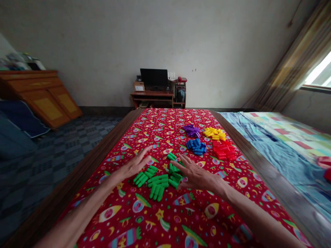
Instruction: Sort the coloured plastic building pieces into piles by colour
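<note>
Several short green tubes [158, 181] lie in loose clusters on a red patterned cloth [139, 213]. My left hand [136, 166] hovers at the left of the green group, fingers stretched forward and apart, holding nothing that shows. At the right of the group, my right hand [192, 173] reaches over some of the green tubes, its fingers spread. It partly hides those tubes, and I cannot tell whether it touches them. Further off to the right sit separate piles of blue tubes [196, 146], purple tubes [191, 131], yellow tubes [215, 133] and red tubes [223, 150].
The cloth covers a long table with dark wooden edges [239, 150]. Beyond its far end stands a desk [152, 93] with a monitor [154, 78]. A bed [279, 144] adjoins on the right. At the left stands a wooden cabinet [48, 98].
</note>
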### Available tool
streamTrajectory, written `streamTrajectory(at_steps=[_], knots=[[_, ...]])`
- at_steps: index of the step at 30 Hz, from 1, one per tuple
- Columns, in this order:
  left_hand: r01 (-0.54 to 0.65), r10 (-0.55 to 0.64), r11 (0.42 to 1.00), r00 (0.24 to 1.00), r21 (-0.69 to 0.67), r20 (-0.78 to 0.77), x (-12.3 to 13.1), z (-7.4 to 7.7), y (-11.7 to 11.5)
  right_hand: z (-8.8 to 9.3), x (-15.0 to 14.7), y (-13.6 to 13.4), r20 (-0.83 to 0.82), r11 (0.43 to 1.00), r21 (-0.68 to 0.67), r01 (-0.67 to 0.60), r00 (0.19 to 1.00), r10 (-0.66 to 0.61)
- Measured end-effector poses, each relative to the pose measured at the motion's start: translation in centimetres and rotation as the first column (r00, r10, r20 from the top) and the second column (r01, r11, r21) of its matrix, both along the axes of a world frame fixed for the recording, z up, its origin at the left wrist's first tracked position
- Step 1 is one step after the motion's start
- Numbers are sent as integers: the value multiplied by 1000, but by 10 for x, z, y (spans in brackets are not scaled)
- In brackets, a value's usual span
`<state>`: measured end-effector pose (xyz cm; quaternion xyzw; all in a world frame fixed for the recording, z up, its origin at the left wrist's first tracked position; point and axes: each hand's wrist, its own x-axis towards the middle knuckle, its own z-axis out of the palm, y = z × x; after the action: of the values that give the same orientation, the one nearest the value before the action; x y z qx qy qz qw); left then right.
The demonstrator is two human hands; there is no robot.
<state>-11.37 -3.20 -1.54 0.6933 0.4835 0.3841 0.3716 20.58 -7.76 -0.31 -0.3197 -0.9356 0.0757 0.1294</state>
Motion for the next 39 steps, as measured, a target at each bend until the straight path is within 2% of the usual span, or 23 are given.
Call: streamTrajectory(at_steps=[2, 3, 5, 7, 9, 11, 13, 16, 20, 25, 28, 32, 35, 39], knots=[[196, -175, 979, 949, 56, -264, -10, -9, -42, -17, 8, -4, -15, 997, -56, 48, 999, -49], [255, -212, 964, 905, 72, -369, -11, -15, -62, -22, 9, -3, -33, 995, -77, 68, 997, -70], [291, -195, 950, 839, 114, -509, -3, -27, -93, -25, 5, 3, -78, 992, -103, 79, 993, -88], [236, -98, 954, 831, 186, -547, 14, -35, -105, -23, -5, 11, -100, 992, -117, 39, 994, -51], [175, -17, 951, 853, 255, -522, 34, -38, -97, -22, -17, 18, -112, 993, -117, -30, 994, 17], [120, 37, 949, 875, 291, -483, 49, -37, -75, -25, -25, 23, -149, 994, -88, -72, 987, 58], [84, 67, 949, 888, 304, -455, 59, -32, -47, -34, -27, 25, -229, 999, -30, -24, 973, 16], [27, 107, 948, 911, 317, -397, 68, -26, -8, -51, -22, 33, -338, 992, 44, 120, 936, -98], [-42, 137, 949, 948, 313, -288, 76, -21, 24, -61, -18, 48, -366, 978, 75, 196, 918, -156], [-107, 145, 946, 984, 304, -105, 77, -18, 34, -50, -16, 50, -330, 957, 106, 272, 917, -224], [-16, 78, 952, 978, 307, -192, 75, -19, 32, -37, -9, 39, -231, 942, 126, 312, 932, -278], [140, -17, 938, 932, 317, -362, 74, -25, 34, -24, 14, 24, -115, 949, 127, 290, 954, -276], [140, -7, 928, 933, 345, -360, 73, -26, 36, -23, 43, 11, -126, 940, 167, 297, 952, -279], [144, -19, 926, 941, 350, -339, 72, -26, 37, -28, 85, -9, -154, 896, 237, 375, 925, -347]])
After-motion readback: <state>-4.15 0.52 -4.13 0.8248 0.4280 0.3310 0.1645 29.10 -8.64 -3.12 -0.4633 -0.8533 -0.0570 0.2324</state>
